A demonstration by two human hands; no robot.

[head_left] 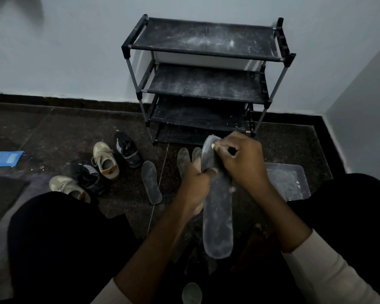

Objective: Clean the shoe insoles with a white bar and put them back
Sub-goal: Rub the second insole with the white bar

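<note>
Insole (pixel 217 216) wrapped by my left grip (pixel 195 183), my right grip (pixel 244 159) pinching the white bar (pixel 212 146) against its far end, mid-scrub I judge; next, strokes toward the near end

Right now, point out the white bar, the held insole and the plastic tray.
white bar (pixel 212 146), head view, its exposed tip.
held insole (pixel 218 224), head view, middle of its dusty face.
plastic tray (pixel 287 165), head view, its far rim.
</note>
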